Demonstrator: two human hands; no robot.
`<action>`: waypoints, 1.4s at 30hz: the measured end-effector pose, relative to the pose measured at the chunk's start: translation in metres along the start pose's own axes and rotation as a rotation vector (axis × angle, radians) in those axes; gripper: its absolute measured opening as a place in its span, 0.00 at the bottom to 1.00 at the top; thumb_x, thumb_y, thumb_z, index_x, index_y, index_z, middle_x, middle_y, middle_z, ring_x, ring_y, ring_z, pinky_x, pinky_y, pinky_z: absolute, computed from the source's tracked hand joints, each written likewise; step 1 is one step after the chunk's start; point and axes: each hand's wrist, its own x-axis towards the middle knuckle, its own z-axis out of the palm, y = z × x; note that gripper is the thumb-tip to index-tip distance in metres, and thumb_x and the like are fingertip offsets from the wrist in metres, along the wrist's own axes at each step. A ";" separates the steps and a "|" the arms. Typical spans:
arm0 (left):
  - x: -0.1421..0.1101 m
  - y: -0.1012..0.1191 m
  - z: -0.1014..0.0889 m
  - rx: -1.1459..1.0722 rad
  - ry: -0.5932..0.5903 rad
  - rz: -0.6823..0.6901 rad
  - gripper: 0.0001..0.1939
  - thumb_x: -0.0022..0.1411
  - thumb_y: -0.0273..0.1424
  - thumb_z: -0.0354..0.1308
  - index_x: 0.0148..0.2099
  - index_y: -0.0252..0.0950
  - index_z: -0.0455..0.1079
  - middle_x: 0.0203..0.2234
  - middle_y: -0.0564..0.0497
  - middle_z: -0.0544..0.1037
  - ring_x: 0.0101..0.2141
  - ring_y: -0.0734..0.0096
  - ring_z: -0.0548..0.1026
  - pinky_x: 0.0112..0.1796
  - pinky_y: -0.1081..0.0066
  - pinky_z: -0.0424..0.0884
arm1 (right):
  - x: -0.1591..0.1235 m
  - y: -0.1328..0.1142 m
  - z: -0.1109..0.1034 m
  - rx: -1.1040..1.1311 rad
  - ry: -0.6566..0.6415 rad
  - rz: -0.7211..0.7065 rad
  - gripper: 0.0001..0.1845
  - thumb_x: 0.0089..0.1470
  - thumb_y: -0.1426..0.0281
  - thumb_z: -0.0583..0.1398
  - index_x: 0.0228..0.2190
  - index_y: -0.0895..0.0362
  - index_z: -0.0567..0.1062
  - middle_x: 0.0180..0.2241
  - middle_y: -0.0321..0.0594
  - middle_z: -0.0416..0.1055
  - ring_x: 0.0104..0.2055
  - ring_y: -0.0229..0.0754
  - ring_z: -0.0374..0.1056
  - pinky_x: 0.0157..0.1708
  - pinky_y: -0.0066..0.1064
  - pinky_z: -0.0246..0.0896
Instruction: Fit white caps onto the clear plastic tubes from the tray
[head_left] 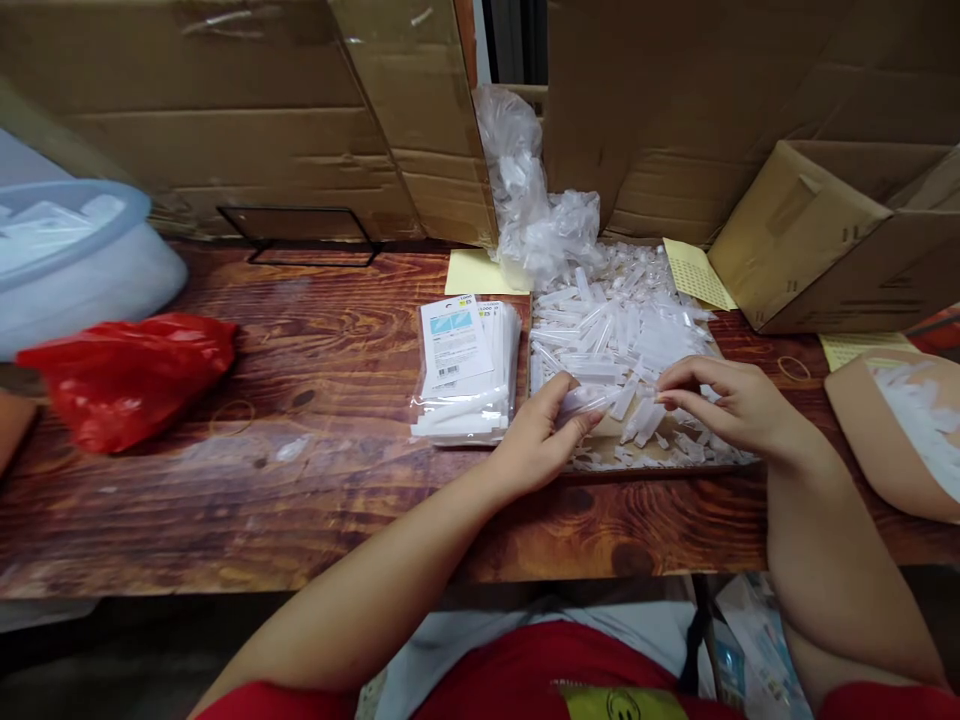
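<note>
Hands [541, 435] over tray [675, 472] of strips [630, 325]

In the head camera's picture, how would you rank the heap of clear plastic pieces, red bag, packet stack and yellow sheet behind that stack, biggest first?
1. Heap of clear plastic pieces
2. Red bag and packet stack: too alike to rank
3. Yellow sheet, smallest

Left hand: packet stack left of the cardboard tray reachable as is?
Likely yes: the packet stack lies close beside the left hand, nothing visible blocking it. That hand seems to hold clear plastic, so it may need freeing first.
</note>
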 end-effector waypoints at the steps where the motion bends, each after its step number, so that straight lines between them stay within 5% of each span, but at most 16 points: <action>1: 0.000 0.000 0.000 -0.008 -0.001 -0.002 0.09 0.64 0.39 0.54 0.39 0.38 0.62 0.33 0.53 0.71 0.36 0.69 0.67 0.39 0.71 0.63 | 0.000 0.000 0.000 0.005 0.021 -0.004 0.08 0.60 0.64 0.59 0.33 0.52 0.76 0.33 0.39 0.78 0.35 0.43 0.73 0.37 0.34 0.66; 9: 0.000 0.001 -0.002 0.009 -0.080 -0.040 0.10 0.63 0.39 0.55 0.36 0.38 0.61 0.29 0.55 0.66 0.32 0.70 0.64 0.35 0.71 0.61 | 0.005 -0.003 0.015 0.111 0.000 -0.125 0.05 0.60 0.67 0.60 0.34 0.52 0.77 0.33 0.39 0.79 0.35 0.42 0.74 0.37 0.33 0.68; 16: 0.002 -0.003 -0.007 -0.208 -0.112 -0.080 0.13 0.61 0.42 0.59 0.37 0.37 0.64 0.30 0.54 0.68 0.33 0.71 0.66 0.35 0.72 0.63 | 0.005 -0.005 0.020 0.190 0.146 -0.138 0.02 0.56 0.69 0.65 0.34 0.51 0.80 0.32 0.39 0.80 0.34 0.43 0.75 0.37 0.34 0.70; 26: 0.003 0.007 -0.009 -0.469 -0.177 -0.148 0.18 0.57 0.44 0.64 0.35 0.35 0.64 0.23 0.58 0.64 0.26 0.78 0.60 0.28 0.75 0.57 | 0.005 -0.012 0.022 0.211 0.214 -0.341 0.11 0.57 0.79 0.63 0.39 0.53 0.81 0.34 0.41 0.78 0.37 0.40 0.75 0.38 0.31 0.70; 34: 0.004 0.006 -0.007 -0.598 -0.168 -0.203 0.22 0.54 0.46 0.66 0.32 0.36 0.59 0.18 0.61 0.61 0.20 0.81 0.57 0.23 0.75 0.52 | 0.005 -0.015 0.033 0.182 0.261 -0.250 0.05 0.58 0.74 0.63 0.37 0.54 0.78 0.33 0.41 0.77 0.34 0.40 0.73 0.35 0.31 0.69; 42: 0.006 0.003 -0.004 -0.667 -0.207 -0.226 0.22 0.54 0.45 0.66 0.33 0.37 0.59 0.17 0.62 0.60 0.17 0.83 0.55 0.20 0.76 0.49 | 0.004 -0.015 0.038 0.024 0.112 -0.193 0.08 0.66 0.68 0.53 0.34 0.54 0.70 0.28 0.38 0.71 0.30 0.39 0.68 0.32 0.30 0.65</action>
